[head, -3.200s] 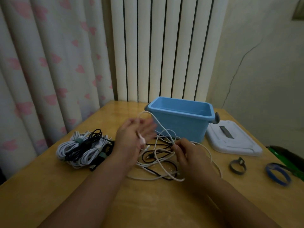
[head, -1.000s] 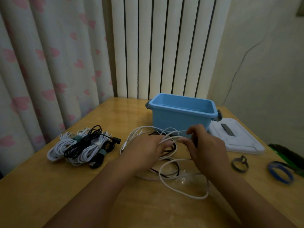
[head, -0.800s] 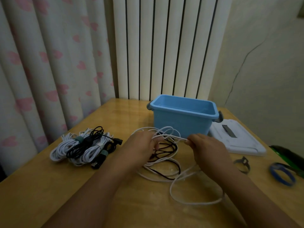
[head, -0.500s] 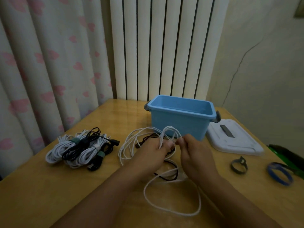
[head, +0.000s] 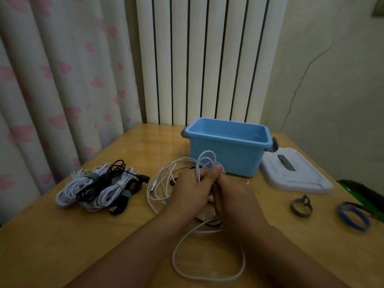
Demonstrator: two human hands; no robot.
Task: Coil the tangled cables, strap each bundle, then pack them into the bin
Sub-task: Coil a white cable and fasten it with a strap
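My left hand (head: 190, 189) grips several loops of a white cable (head: 204, 160) that stand up above its fingers. My right hand (head: 233, 194) pinches the same cable right beside the left hand. A long slack loop of this white cable (head: 207, 276) trails on the table below my wrists. A black cable (head: 207, 222) lies tangled under the hands, mostly hidden. The blue bin (head: 227, 146) stands open just behind the hands. Strapped bundles of white and black cables (head: 99, 187) lie at the left.
A white lid (head: 295, 173) lies right of the bin. A grey strap (head: 301, 205) and a blue strap (head: 352, 215) lie at the right near a green and black object (head: 363, 194). Curtains and a radiator stand behind the wooden table (head: 62, 242).
My hands have come together in front of the bin. More white loops are gathered in the left hand, and the slack loop on the table has shifted nearer to me.
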